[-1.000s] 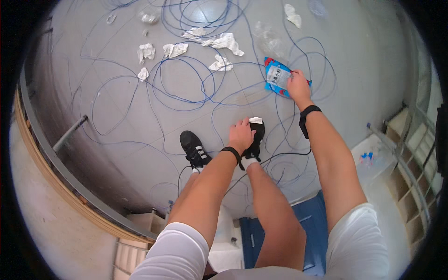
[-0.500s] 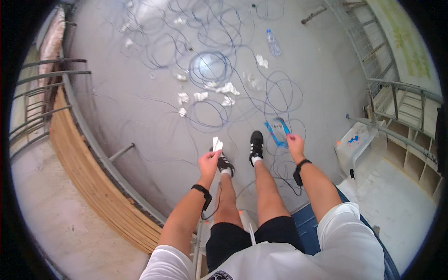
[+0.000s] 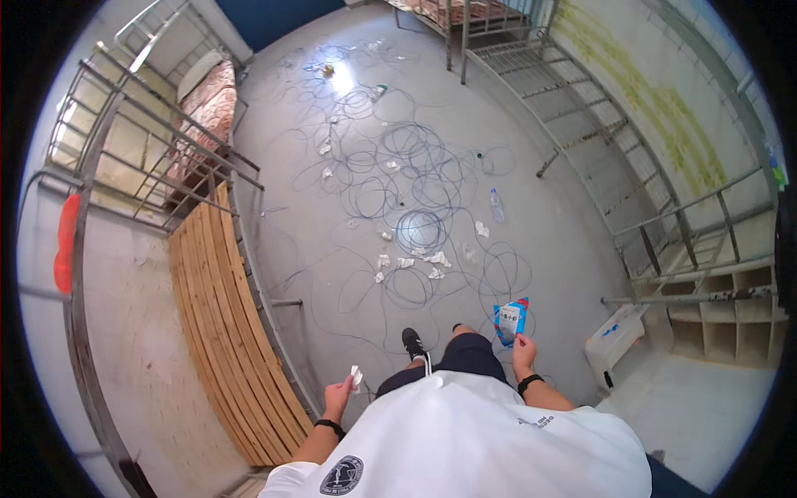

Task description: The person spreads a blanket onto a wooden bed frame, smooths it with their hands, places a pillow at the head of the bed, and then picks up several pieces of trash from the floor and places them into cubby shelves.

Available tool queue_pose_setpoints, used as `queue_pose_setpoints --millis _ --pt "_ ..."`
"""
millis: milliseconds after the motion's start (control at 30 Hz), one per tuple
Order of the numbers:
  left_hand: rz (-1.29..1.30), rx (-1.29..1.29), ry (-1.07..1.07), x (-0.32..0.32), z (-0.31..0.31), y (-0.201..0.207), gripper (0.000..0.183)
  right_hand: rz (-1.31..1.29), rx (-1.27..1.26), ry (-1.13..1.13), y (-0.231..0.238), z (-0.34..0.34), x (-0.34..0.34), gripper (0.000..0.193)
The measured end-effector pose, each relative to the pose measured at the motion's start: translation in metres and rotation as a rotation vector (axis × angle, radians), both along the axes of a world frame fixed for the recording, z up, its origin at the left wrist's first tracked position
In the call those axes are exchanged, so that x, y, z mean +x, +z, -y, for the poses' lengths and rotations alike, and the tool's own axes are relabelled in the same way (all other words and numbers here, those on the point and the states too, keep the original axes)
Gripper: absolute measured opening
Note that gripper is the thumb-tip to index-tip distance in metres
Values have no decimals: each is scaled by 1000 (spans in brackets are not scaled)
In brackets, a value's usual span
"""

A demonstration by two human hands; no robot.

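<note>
My left hand (image 3: 335,400) is closed on a crumpled white tissue (image 3: 356,379), pinched between thumb and fingers, low and to the left of my body. At the right, the fingers of my right hand (image 3: 524,352) grip the lower edge of a blue plastic packet (image 3: 509,321) with red and grey parts. The packet hangs over the floor, apart from anything else. Below and ahead of my hands, crumpled white tissues (image 3: 405,262) lie scattered on the grey floor among loops of thin dark cable (image 3: 419,149).
A clear plastic bottle (image 3: 496,205) lies on the floor. Metal bed frames line both sides, with wooden slats (image 3: 228,332) on the left. At the right stand a white box (image 3: 613,342) and a cubby shelf (image 3: 736,342). Cable loops spread far ahead.
The view has tilted up, showing more of the room, and both hands sit lower in it. The blue packet now stands more upright above my right hand; each hand keeps its hold.
</note>
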State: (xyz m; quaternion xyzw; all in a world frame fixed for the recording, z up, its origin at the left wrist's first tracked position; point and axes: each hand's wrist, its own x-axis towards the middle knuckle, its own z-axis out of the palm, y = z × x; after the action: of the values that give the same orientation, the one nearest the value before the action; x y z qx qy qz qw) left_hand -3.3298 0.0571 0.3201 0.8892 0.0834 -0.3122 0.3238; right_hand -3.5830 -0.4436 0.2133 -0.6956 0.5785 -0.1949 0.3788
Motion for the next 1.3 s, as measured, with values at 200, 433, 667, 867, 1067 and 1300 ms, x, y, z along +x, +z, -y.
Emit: queue_pose_setpoints --millis 200,433,667,867,1067,1300 --pt "-62 -27 357 -117 22 79 40 -155 46 473 4 44 9 22" --pt "-21 -223 1031 -325 65 92 25 -176 312 780 21 144 97 18" --pt "13 -738 1567 -527 123 25 39 -285 484 1403 -35 194 140 14" --pt "159 -205 1527 -613 225 -14 29 -538 228 1950 -122 171 206 18" --pt "126 -144 1783 -698 293 -58 30 -613 133 2432 10 -63 186 23" --pt "367 -445 1986 -790 292 -56 29 -315 -39 2171 118 -210 85 25"
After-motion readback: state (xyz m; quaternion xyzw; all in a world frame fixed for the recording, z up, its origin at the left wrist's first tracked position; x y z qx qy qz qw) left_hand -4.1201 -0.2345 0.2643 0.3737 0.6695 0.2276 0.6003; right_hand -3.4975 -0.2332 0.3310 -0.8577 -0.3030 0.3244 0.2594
